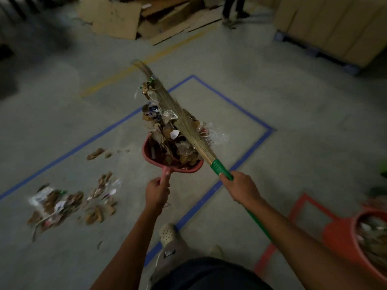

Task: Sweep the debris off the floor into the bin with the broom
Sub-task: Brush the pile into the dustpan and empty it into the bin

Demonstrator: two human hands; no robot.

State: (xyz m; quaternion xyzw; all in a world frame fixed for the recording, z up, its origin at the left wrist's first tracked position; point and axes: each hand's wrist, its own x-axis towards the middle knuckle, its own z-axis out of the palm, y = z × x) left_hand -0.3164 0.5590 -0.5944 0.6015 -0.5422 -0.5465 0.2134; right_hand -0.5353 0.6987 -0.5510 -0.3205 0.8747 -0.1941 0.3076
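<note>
Holding a heaped pan (188, 168) by its pink handle, the left hand (157, 192) has its fingers curled round the grip, while the right hand (240, 187) grips the broom (184, 124) on its green shaft just below the bristles. The broom's long axis runs from the right hand up and leftward across the pan, with the bristles lying over the debris (165, 130) heaped there (cardboard bits, paper and clear plastic), apparently to pin it down. The pan seems raised off the floor (293, 122), though this cannot be told for sure. The bin (354, 237) stands low at the right edge, on the right hand's side and well apart from the pan, and it already holds similar rubbish. The loaded pan probably has to swing rightward to tip there. Scraps (56, 204) lie scattered on the floor to the left, nearer the left hand, not yet gathered.
</note>
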